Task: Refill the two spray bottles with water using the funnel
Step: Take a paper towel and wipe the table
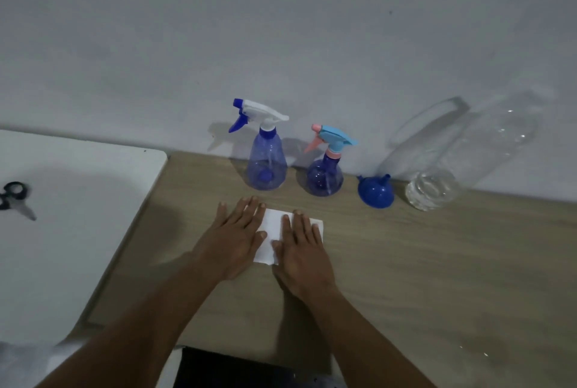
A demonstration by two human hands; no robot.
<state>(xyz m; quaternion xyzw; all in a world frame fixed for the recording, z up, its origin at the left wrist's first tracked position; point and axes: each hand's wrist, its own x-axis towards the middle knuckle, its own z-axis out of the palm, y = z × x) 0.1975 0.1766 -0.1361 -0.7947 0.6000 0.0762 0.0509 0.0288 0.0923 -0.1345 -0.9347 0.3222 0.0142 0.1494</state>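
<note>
Pale wall backs a wood-grain worktop (437,263), and everything for the job stands in a row along its far edge; from left to right I count the taller spray bottle (267,166), the shorter spray bottle (324,175), the blue funnel (376,192) resting on its wide mouth with the spout up, and a big clear bottle (452,166) that seems to hold water low down. Both hands rest on a white sheet (274,225) on the near side; the left hand (232,238) lies flat with straight fingers over its left part, the right hand (304,258) likewise over its right part, neither gripping anything. Both trigger heads are on, so by my reading nothing is filled yet.

Risks as I judge them: the spray bottles look light and near empty, so a one-handed twist at a head could tip one into its neighbour just beside it; the funnel may rock in a narrow neck and send water over the worktop; the clear bottle is tall, so a quick tilt could flood the funnel; its top blurs, so I cannot tell whether it is capped. Scissors (14,199) lie well apart on the left.
</note>
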